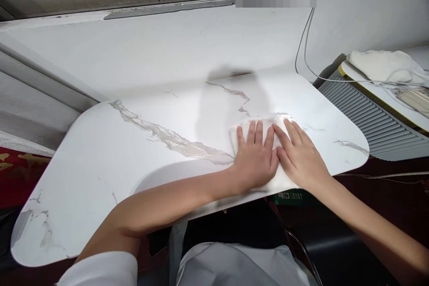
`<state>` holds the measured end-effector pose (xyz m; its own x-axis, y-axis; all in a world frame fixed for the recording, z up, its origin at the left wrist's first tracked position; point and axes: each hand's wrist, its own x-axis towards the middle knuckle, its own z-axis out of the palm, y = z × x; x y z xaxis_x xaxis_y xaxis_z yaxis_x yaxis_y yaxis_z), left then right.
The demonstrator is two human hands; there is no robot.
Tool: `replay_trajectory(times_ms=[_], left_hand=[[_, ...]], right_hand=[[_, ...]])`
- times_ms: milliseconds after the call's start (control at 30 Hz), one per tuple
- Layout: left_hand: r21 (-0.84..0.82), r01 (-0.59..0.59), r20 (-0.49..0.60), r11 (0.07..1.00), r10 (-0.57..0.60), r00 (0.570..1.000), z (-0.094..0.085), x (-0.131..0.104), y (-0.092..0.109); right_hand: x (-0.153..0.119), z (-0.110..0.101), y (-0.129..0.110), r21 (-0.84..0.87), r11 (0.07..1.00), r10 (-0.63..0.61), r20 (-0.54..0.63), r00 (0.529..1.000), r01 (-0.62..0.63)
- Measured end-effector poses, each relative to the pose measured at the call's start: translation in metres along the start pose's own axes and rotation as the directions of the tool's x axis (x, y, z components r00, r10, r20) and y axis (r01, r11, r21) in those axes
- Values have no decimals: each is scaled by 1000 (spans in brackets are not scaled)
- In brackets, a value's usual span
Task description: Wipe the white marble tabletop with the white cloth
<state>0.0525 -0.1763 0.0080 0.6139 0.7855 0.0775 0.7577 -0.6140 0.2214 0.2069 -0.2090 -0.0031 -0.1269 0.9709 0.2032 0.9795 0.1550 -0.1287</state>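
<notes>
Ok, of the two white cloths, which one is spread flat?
The cloth under the left hand and right hand, on the marbled table; the other cloth lies bunched on the ribbed cabinet at right.

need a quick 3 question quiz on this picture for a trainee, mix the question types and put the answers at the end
1. True or false: the left hand and the right hand both lie palm down on the white cloth.

2. Which pattern does the white tabletop show?
a) checks
b) marble-like veins
c) polka dots

3. Fill in the blank: from the wearer's viewpoint, the ribbed cabinet with pale fabric on top stands to the ____ of the tabletop.

Key: 1 true; 2 b; 3 right
</notes>
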Motion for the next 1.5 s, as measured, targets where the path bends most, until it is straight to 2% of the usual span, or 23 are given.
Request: replay_trajectory(times_ms=[100,200,433,533,633,900,1033,1200,1500], left_hand=[[19,-26,7,999,26,1000,-1,-21,4],[24,-32,29,999,31,999,-2,-31,5],[4,-18,36,1000,18,999,-4,-22,-3],[-14,29,34,999,-29,999,-5,-7,-13],[-35,101,33,994,-100,994,-8,16,-31],[-76,201,-8,977,-202,979,-17,100,-102],[-96,219,-54,971,-225,973,-17,130,-129],[-112,235,-78,966,-244,967,-17,148,-143],[-113,234,-92,966,-245,965,-16,162,-154]], right_hand=[[-18,-2,-14,-25,1000,6,-8,1000,-6],[-25,-3,-21,-44,999,11,-2,1000,-11],[-11,2,-17,-37,999,-5,27,1000,6],[10,10,-9,-21,999,-27,29,999,28],[46,23,0,4,999,-51,-4,999,51],[168,51,15,4,993,-121,-7,993,121],[210,56,15,31,994,-101,19,995,100],[232,58,15,34,996,-78,31,996,77],[243,47,9,66,997,-42,63,997,37]])
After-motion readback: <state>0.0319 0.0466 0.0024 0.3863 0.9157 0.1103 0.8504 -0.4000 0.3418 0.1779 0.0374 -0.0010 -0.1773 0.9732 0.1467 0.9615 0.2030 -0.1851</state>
